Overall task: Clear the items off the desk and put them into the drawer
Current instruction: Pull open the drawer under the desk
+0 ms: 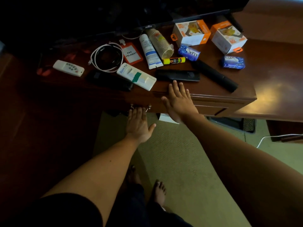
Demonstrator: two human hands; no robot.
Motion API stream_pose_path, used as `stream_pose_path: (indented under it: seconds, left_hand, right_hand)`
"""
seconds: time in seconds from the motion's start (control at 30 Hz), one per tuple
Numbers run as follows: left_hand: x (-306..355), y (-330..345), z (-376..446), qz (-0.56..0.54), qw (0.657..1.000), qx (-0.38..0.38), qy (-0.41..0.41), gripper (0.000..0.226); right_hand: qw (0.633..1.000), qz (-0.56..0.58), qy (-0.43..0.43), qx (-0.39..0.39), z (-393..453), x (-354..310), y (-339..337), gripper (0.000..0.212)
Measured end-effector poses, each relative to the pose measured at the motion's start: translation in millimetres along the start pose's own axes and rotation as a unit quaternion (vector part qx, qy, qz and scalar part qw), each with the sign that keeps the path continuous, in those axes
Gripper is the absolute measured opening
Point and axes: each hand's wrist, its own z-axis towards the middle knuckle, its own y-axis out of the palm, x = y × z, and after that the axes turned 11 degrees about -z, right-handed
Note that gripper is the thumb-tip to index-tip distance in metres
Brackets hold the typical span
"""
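The dark wooden desk (pixel 242 89) carries many items: a white remote (pixel 68 68), a coiled cable (pixel 106 57), an orange badge holder (pixel 131 53), a white tube (pixel 150 51), a stack of paper cups (pixel 159 43), a glue stick (pixel 174 60), two blue soap packs (pixel 188 52) (pixel 233 62), two orange-and-white boxes (pixel 191 32) (pixel 228 36), black remotes (pixel 177 75) and a taped white remote (pixel 136 76). The drawer (pixel 141 99) is closed. My left hand (pixel 138 124) is open with fingertips at the drawer handle (pixel 141 106). My right hand (pixel 179 100) lies flat and open on the desk's front edge.
A dark monitor (pixel 147 15) stands at the back of the desk. A black folded umbrella (pixel 214 75) lies on the right part. Beige carpet (pixel 188 153) lies below, with my bare feet and a white cable (pixel 270 137) on the floor at right.
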Motion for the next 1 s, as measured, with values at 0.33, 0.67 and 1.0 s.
stream_pose_path:
  seconds: [0.33,0.67,1.0]
  left_hand:
    - [7.1,12.7,-47.0,-0.023,1.0,-0.007,-0.008,0.068]
    - [11.3,34.9,-108.9,-0.072,0.996,-0.04,-0.035,0.075]
    - [17.0,49.2,-161.8,-0.073,0.995,-0.047,-0.045,0.078]
  right_hand:
    - [1.0,-0.023,-0.004,-0.004,-1.3,4.8,-1.1,0.072]
    - [0.999,-0.049,-0.008,-0.014,-6.7,4.0,-4.8,0.074]
    - [0.996,-0.079,0.014,-0.026,-8.5,-5.3,-2.7,0.079]
